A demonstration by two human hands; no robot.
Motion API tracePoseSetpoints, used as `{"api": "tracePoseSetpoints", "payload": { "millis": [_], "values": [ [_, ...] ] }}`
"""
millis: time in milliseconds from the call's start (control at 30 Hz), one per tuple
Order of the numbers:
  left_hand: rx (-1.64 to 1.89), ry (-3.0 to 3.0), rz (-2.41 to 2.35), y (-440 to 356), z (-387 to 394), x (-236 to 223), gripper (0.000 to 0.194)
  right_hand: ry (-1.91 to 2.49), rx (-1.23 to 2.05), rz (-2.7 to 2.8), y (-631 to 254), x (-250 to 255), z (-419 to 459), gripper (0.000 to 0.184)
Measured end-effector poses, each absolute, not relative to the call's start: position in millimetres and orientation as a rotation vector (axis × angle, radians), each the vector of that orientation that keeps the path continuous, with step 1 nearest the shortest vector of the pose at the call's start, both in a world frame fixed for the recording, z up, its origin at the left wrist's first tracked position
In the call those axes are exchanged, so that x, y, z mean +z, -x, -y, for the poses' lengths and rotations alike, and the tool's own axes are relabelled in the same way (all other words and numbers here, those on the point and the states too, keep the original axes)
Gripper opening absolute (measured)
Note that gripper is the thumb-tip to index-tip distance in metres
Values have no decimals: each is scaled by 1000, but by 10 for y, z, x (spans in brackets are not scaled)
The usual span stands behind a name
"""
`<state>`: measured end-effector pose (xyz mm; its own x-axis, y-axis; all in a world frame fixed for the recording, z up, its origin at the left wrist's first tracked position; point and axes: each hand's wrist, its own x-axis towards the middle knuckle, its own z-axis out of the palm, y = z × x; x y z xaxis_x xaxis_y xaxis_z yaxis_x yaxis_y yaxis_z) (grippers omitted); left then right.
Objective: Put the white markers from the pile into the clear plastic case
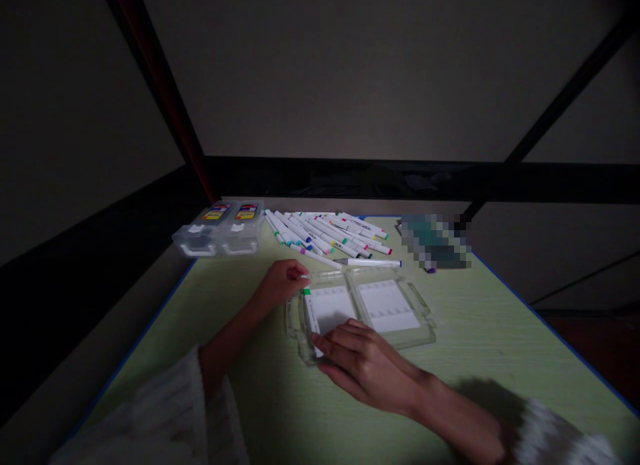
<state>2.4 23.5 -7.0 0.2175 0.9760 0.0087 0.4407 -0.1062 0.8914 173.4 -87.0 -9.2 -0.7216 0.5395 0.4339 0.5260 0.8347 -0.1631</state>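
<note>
- Open clear plastic case (427, 331) lay flat on the pale green tabletop (480, 338), near middle, both halves spread.
- Green-banded marker (312, 315) lay along the left edge of the case's left half, green band toward the far end; the only marker seen in the case.
- Left hand (285, 281) at the far left corner of the case, fingertips pinched narrow on the marker's far end.
- Right hand (367, 358) over the near part of the left half, index fingertip on the marker's near end, thumb lower and apart. Could not tell whether it gripped or only pressed.
- Progress, judged from the layout: one marker in, not yet let go by the left hand. White printed inserts (390, 305) showed in both halves; no marker seen on the right half.
- Outside the case: pile of loose markers (323, 235) on the far side, caps of many colours, too overlapped to count.
- Purple-banded marker (317, 257) at the pile's near edge; blue-ended marker (373, 262) just beyond the case's far rim.
- Far left: two closed clear cases (240, 235), side by side. Far right: a pixelated flat object (435, 241), not identifiable.
</note>
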Motion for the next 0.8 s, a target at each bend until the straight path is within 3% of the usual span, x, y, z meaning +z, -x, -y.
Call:
{"api": "tracePoseSetpoints", "payload": {
  "millis": [800],
  "values": [
    [822,-1648,-1334,3,-267,-97,11,754,-26,2587,-1726,-81,866,24]
  ]
}}
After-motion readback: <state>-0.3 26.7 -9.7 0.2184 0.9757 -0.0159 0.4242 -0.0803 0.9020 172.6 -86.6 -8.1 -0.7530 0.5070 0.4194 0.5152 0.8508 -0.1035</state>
